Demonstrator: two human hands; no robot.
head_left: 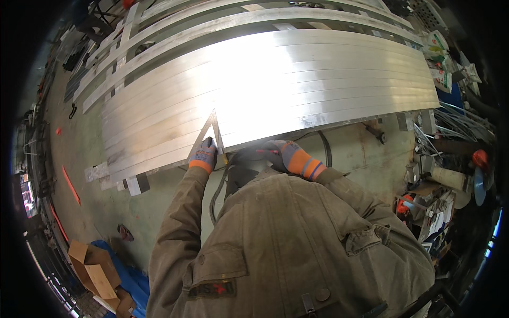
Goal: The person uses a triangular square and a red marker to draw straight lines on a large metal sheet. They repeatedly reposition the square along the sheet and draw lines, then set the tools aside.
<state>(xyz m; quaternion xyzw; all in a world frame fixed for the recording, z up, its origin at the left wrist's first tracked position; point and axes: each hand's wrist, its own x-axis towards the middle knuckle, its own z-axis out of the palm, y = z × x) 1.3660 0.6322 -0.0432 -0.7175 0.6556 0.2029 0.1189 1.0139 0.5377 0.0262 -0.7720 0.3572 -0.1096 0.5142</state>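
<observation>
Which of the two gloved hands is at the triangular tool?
The left hand: it is at the lower part of the triangular tool, whereas the right hand is clear of it.

A dull green floor [106, 212] spreads through the workshop, with brownish stains on its right part. On the left, orange-red strips [70, 185] lie on it. At the lower left, an open cardboard box [98, 267] stands against a crumpled blue sheet [130, 283]. Along the right, printed bags [441, 79], thin rods [450, 124] and mixed clutter are heaped. Bright light shows at the far left edge, and a bluish-white bright strip [494, 233] at the lower right.
</observation>
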